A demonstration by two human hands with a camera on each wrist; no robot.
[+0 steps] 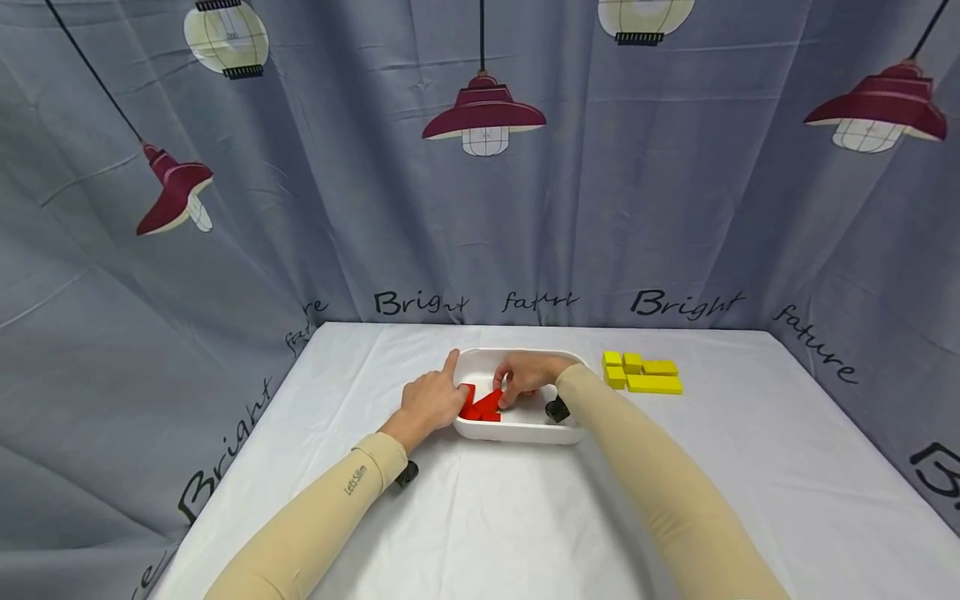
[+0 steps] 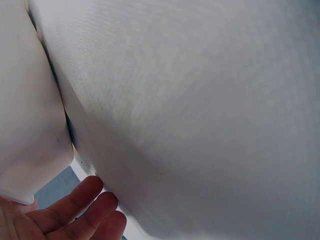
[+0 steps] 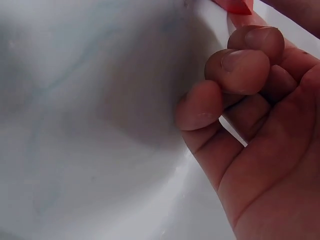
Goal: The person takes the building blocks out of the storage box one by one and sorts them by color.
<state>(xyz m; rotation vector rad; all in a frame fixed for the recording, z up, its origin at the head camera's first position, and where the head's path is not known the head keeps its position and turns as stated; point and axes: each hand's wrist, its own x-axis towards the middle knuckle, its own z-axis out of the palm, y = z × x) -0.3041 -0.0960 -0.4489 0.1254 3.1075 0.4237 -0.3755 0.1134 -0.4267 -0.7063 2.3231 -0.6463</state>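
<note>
A white tray (image 1: 517,433) with rounded corners stands on the table, with several red blocks (image 1: 471,410) at its left end. My left hand (image 1: 433,398) grips the tray's left rim, index finger stretched along it and thumb over the inner side. In the left wrist view three fingers (image 2: 102,207) of that hand lie loosely below the tray's outer wall (image 2: 37,115). Reaching into the tray from the right, my right hand (image 1: 528,372) pinches a red block (image 1: 491,400) with a pointed outline. Its other fingers are curled in the right wrist view, where only a red corner (image 3: 239,5) shows.
Several yellow blocks (image 1: 654,383) lie grouped on the table to the right of the tray. White cloth (image 1: 495,517) covers the table. A grey-blue curtain (image 1: 480,225) with printed lamps hangs behind and at both sides.
</note>
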